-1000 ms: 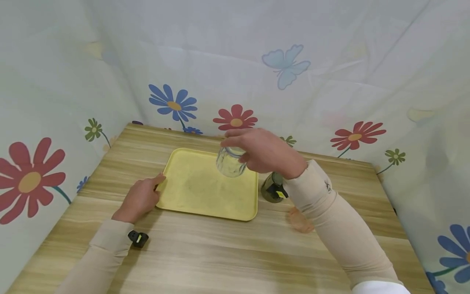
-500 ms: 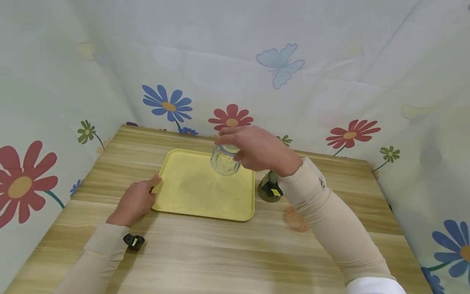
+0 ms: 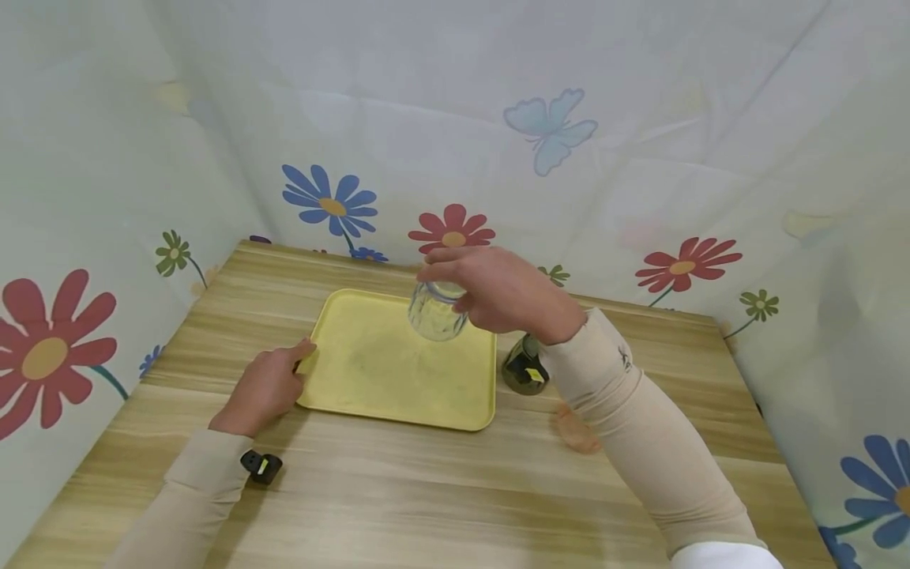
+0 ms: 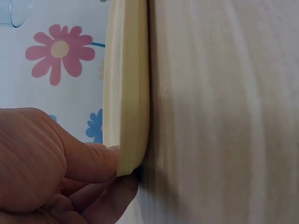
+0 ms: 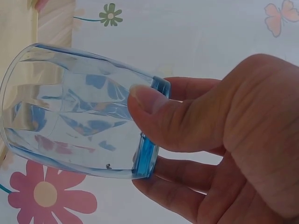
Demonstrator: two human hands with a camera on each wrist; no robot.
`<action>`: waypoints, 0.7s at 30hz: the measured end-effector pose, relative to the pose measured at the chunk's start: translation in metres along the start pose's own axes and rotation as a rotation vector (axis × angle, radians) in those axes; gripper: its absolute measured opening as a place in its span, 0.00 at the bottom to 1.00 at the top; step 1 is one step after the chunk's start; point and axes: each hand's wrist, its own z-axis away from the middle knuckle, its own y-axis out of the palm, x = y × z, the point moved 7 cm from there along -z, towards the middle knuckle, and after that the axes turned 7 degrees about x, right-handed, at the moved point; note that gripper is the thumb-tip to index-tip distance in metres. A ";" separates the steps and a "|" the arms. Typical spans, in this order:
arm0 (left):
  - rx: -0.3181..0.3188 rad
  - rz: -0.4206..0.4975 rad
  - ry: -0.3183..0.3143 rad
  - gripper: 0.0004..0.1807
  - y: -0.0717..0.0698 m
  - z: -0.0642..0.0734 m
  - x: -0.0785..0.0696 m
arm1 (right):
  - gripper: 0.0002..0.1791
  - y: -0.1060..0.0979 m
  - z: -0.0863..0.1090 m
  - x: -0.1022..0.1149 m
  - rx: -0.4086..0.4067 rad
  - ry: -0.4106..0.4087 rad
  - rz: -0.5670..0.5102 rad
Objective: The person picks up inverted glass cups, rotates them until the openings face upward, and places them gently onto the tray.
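Observation:
My right hand holds a clear drinking glass above the right part of a yellow tray. The glass is upside down: thumb and fingers grip its thick bluish base, and its wide mouth faces the tray in the right wrist view. Nothing shows inside the glass. My left hand pinches the tray's left edge. In the left wrist view the thumb lies on the tray rim, with fingers bent beneath it.
A dark greenish tinted glass stands right of the tray, partly hidden by the right wrist camera. Near the right forearm lies a translucent orange object, partly covered. Flower-printed curtains enclose the wooden table at the back and sides.
The glass has drifted very slightly left over the tray. Both hands keep the same hold, and the head view has shifted a little.

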 end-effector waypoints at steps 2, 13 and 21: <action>0.011 0.004 -0.003 0.29 0.000 0.000 0.000 | 0.34 -0.001 0.000 0.000 -0.003 0.002 0.003; 0.066 -0.001 0.012 0.32 -0.001 -0.004 -0.006 | 0.36 -0.003 0.001 -0.005 -0.024 -0.007 -0.016; 0.120 -0.046 0.021 0.35 -0.006 -0.005 -0.009 | 0.36 -0.002 -0.003 -0.003 -0.018 -0.017 -0.009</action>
